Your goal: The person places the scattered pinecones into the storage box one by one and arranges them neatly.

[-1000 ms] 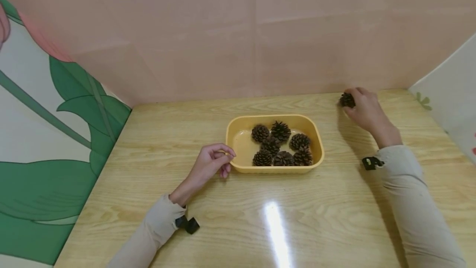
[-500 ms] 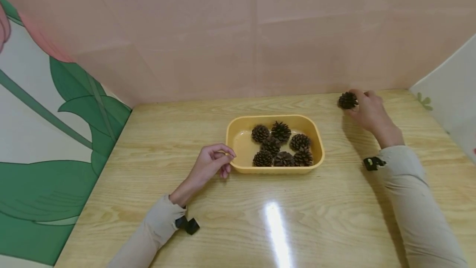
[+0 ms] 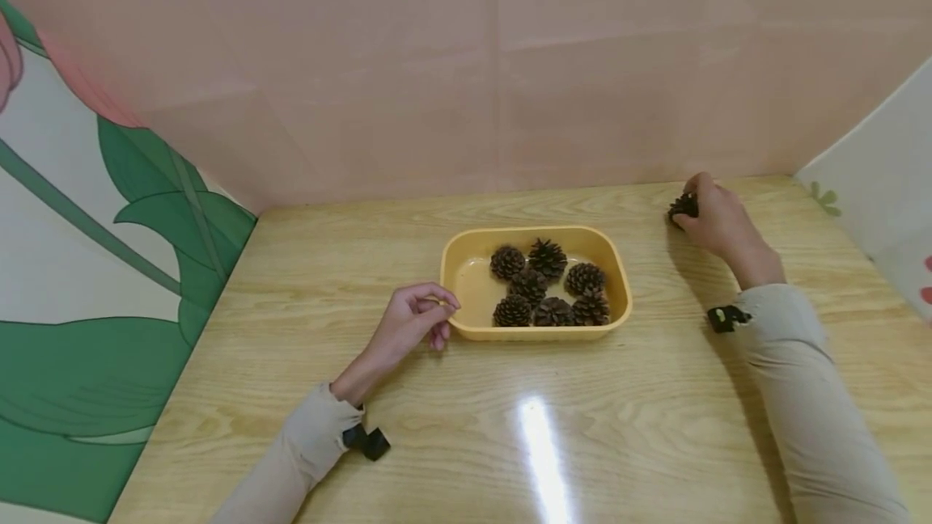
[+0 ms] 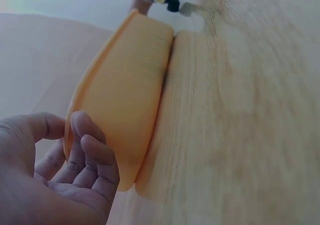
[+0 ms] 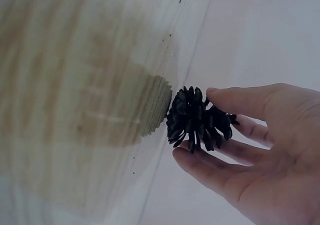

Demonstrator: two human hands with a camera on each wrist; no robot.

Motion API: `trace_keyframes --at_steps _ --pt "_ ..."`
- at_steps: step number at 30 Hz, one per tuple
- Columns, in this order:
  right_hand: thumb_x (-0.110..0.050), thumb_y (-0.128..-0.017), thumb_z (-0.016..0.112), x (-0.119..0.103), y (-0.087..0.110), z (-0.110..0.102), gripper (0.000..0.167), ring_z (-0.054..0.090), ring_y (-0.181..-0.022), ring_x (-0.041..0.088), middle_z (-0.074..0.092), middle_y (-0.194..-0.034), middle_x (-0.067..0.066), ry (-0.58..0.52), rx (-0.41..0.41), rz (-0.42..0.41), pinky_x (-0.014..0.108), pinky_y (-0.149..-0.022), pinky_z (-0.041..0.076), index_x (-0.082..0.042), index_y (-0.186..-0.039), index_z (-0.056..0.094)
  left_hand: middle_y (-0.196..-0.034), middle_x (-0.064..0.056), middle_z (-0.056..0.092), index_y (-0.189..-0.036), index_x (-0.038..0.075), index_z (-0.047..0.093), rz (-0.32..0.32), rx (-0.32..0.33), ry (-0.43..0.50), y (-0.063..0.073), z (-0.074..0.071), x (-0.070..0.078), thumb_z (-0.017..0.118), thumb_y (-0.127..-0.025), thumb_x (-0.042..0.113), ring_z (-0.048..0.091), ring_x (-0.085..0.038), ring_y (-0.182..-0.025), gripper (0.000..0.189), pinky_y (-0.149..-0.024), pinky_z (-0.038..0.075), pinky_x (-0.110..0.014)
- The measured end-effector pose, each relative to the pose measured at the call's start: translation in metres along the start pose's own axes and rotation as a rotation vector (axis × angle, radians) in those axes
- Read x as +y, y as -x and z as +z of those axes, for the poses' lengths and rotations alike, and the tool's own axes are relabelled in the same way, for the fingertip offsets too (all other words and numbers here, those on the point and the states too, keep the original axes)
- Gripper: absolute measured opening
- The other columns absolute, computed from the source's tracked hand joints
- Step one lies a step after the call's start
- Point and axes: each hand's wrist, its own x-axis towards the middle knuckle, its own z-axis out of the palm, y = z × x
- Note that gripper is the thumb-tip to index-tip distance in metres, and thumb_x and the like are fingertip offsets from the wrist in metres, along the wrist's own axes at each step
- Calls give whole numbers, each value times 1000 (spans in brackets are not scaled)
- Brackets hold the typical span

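Observation:
A yellow plastic tub (image 3: pixel 476 332) stands on the wooden table, with several brown pine cones (image 3: pixel 528 286) lying in it, mostly in its middle and right. My left hand (image 3: pixel 413 317) pinches the tub's left front corner at the rim. In the left wrist view, the thumb and fingers of that hand (image 4: pixel 60 170) meet about the tub's edge (image 4: pixel 120 85). Far to the right, near the back of the table, my right hand (image 3: pixel 721 225) grips one more pine cone (image 3: pixel 683 209). The right wrist view has this cone (image 5: pixel 192 117) between the thumb and fingers.
A pinkish sheet (image 3: pixel 437 103) rises along the table's back edge. On the left is a panel with green leaves (image 3: pixel 73 370), and a white panel (image 3: pixel 888 176) stands at the right. Small dark specks (image 5: pixel 170 35) lie on the table near the back edge.
My right hand and its pine cone have come slightly nearer to me, and the cone has turned a little in the fingers. The left hand keeps its place at the tub's corner.

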Motion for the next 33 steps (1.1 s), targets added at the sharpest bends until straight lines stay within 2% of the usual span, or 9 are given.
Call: trace_keyframes --at_steps 4,13,27,33 --pt "-8 -96 62 -2 0 0 48 48 -106 60 48 -118 44 -1 12 7 69 -85 41 11 -131 35 -61 -9 64 -103 -14 63 -2 1 -3 0 -1 0 61 -95 1 57 -15 -46 17 -43 49 -27" --pt "-13 -96 63 -10 -1 -5 51 45 -111 61 48 -122 43 -25 40 5 70 -90 39 9 -135 38 -61 -9 64 -104 -14 64 -1 3 0 -1 -1 0 62 -95 2 57 -15 -46 18 -43 48 -27" --pt "-15 -97 63 -15 -3 -8 52 43 -115 60 48 -129 40 -34 26 -11 70 -93 37 9 -136 39 -61 -8 64 -104 -16 62 5 0 0 -3 -1 -2 61 -95 2 57 -15 -46 20 -43 48 -27" --pt "-16 -98 62 -16 -1 -9 54 42 -117 59 45 -131 40 -40 -4 7 70 -92 37 10 -138 37 -61 -8 64 -103 -14 63 5 -1 2 -4 1 -3 61 -95 0 56 -14 -45 17 -42 48 -27"
